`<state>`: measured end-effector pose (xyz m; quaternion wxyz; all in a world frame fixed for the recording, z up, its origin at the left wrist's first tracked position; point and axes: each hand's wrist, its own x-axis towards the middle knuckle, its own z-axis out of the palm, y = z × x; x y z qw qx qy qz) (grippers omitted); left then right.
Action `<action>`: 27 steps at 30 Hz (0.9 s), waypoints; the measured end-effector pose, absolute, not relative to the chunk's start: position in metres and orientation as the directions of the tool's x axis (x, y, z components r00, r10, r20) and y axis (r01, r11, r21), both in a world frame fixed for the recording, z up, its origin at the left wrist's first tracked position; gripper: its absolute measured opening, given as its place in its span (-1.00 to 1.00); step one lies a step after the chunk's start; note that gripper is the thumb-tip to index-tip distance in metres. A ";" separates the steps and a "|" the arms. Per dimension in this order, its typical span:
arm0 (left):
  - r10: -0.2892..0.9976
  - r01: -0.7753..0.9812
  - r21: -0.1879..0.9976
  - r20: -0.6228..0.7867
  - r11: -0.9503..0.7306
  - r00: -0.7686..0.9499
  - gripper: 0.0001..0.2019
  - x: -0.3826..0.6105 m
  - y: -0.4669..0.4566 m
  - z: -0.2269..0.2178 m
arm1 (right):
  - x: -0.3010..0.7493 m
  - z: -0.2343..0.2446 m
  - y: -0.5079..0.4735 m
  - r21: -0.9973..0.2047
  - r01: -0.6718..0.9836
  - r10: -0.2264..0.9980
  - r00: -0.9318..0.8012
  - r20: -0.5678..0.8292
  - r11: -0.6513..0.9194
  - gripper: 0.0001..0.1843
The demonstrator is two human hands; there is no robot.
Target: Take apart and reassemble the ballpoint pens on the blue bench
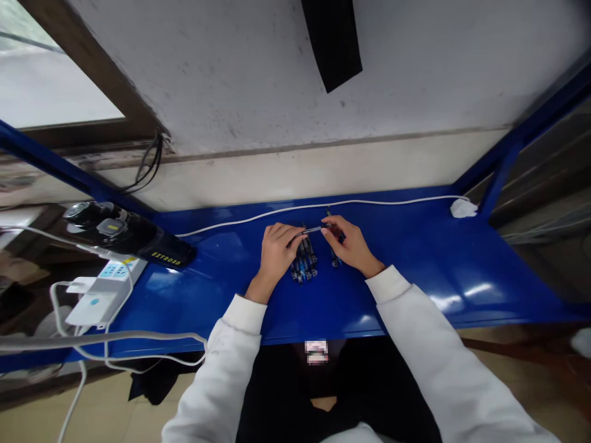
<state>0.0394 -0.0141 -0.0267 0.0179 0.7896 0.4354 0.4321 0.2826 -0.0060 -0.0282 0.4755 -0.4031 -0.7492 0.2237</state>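
Note:
My left hand (277, 246) and my right hand (347, 241) pinch the two ends of one slim pen (311, 230), which lies level between them above the blue shelf (415, 246). Below and between my hands rests a bunch of dark pens (305, 263) with blue parts, lying side by side. A smaller group of similar pens (335, 261) lies under my right hand, partly hidden by it. Fine detail on the held pen is too small to make out.
A black bottle (138, 237) with yellow lettering lies at the left, beside a white power strip (106, 292) with looping cables (138, 344). Along the back runs a white cable (295, 215). Crumpled white material (463, 208) sits at the right end. A wall (277, 92) rises behind.

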 end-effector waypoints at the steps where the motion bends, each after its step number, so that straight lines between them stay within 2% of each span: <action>1: 0.699 0.672 0.402 0.672 -0.622 0.244 -0.88 0.040 -0.014 -0.026 | 0.283 -0.029 -0.006 -0.701 0.395 0.803 -0.239 0.546 0.594 -0.70; 7: 0.695 0.691 0.384 0.678 -0.612 0.240 -0.86 0.042 -0.012 -0.025 | 0.285 -0.027 -0.004 -0.641 0.421 0.767 -0.328 0.552 0.642 -0.74; 11: 0.657 0.676 0.346 0.702 -0.651 0.274 -0.87 0.042 -0.008 -0.027 | 0.287 -0.025 -0.001 -0.639 0.454 0.783 -0.339 0.521 0.621 -0.74; 15: 0.658 0.653 0.357 0.693 -0.669 0.295 -0.87 0.040 -0.008 -0.027 | 0.285 -0.025 -0.001 -0.638 0.492 0.805 -0.326 0.495 0.592 -0.70; 21: 0.679 0.655 0.361 0.659 -0.663 0.323 -0.83 0.038 -0.008 -0.025 | 0.277 -0.025 -0.006 -0.521 0.521 0.736 -0.437 0.517 0.676 -0.80; 27: 0.659 0.629 0.355 0.667 -0.692 0.349 -0.82 0.039 -0.005 -0.031 | 0.278 -0.028 -0.005 -0.518 0.533 0.740 -0.410 0.534 0.669 -0.79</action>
